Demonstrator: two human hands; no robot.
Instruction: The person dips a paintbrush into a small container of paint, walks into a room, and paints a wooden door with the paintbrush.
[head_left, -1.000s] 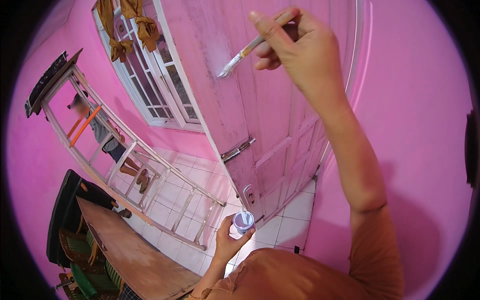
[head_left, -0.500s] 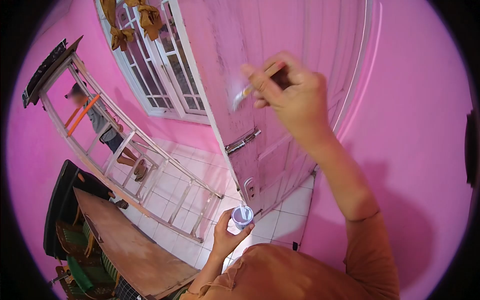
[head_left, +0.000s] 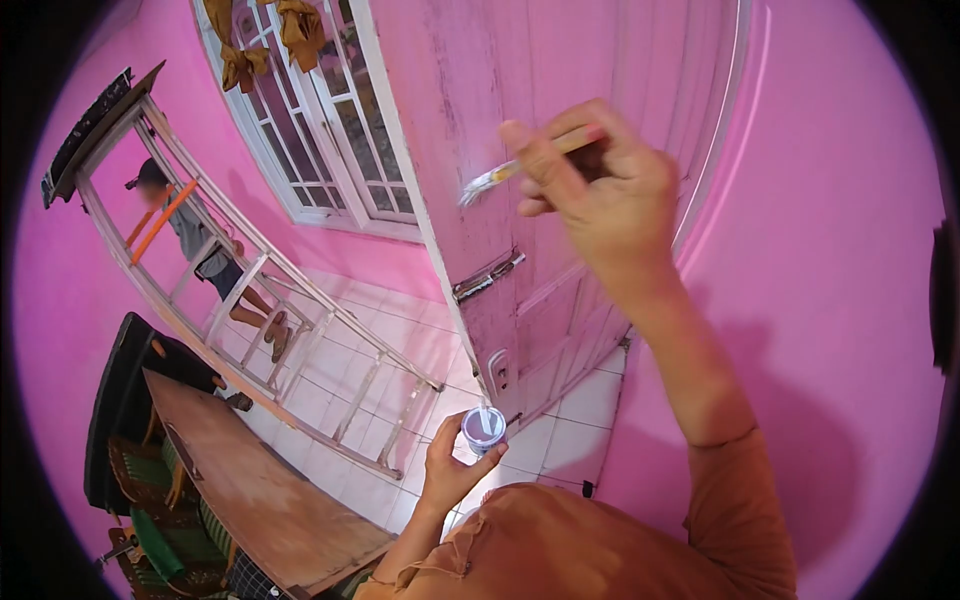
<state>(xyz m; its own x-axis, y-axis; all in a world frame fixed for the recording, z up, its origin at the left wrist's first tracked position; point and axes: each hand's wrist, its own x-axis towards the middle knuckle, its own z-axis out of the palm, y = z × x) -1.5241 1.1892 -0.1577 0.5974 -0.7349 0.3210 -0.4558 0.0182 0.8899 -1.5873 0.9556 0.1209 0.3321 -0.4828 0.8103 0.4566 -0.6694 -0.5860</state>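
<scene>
The right hand (head_left: 625, 190) is pinched narrow around the wooden handle of a slim paintbrush with white-coated bristles (head_left: 488, 183), thumb and fingertips gathered on the handle. That grip probably leaves the wrist free to angle the tip. The bristles point toward the free edge of a pink panelled door (head_left: 600, 60) with dark, patchy streaks; whether they touch it or stop just short, I cannot tell.

The left hand (head_left: 452, 482) is curled around a small, round, pale-blue-rimmed paint cup (head_left: 484, 440), thumb on one side and fingers on the other. It is held mouth up before the body, likely to keep its contents from spilling and the brush within reach of them. A whitish strip lies across its mouth; what it is, I cannot make out.

Along the door's free edge sit a metal slide bolt (head_left: 490, 276) and, nearer the lower corner, a light handle plate (head_left: 498, 370). A pale stepladder (head_left: 270, 406) stands on the white tiled floor (head_left: 580, 430), clear of the door, perhaps to leave working room. Another person (head_left: 213, 255) is beyond it.
</scene>
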